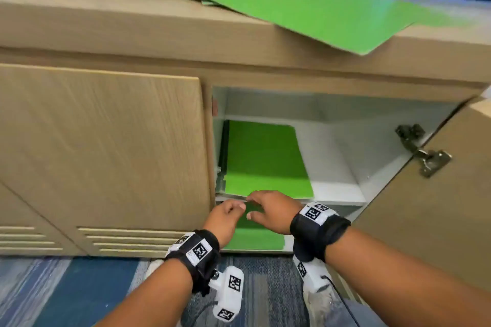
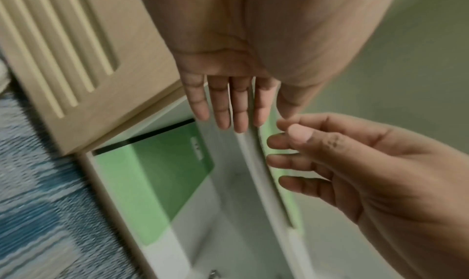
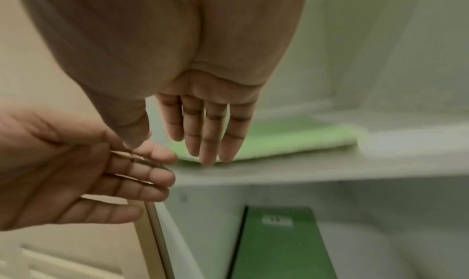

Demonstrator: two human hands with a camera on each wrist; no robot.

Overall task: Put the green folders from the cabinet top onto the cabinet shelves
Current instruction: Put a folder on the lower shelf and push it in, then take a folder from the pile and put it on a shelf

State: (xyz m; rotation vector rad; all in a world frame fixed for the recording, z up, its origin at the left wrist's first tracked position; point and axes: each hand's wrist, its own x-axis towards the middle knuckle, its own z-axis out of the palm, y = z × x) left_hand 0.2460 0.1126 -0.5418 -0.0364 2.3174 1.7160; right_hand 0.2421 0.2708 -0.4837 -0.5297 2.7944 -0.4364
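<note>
Our fingers on the right hand hang straight and loose, their tips at the front edge of the upper shelf, just touching or just short of the green folder that lies flat there; we cannot tell which. The left hand sits just left of that shelf edge, fingers gently bent and holding nothing. Both hands are empty.

A second folder lies on the bottom shelf, directly below the upper shelf. Several more green folders are still spread on the cabinet top, above the upper shelf, one corner hanging past its front edge.

We judge the risks so: that overhanging folder could slide off if we bump the cabinet or tug a neighbour, and a careless nudge could push the shelved folder askew against the left wall.

Both wrists reach forward and low, forearms nearly parallel, toward the opening beside the open door.
</note>
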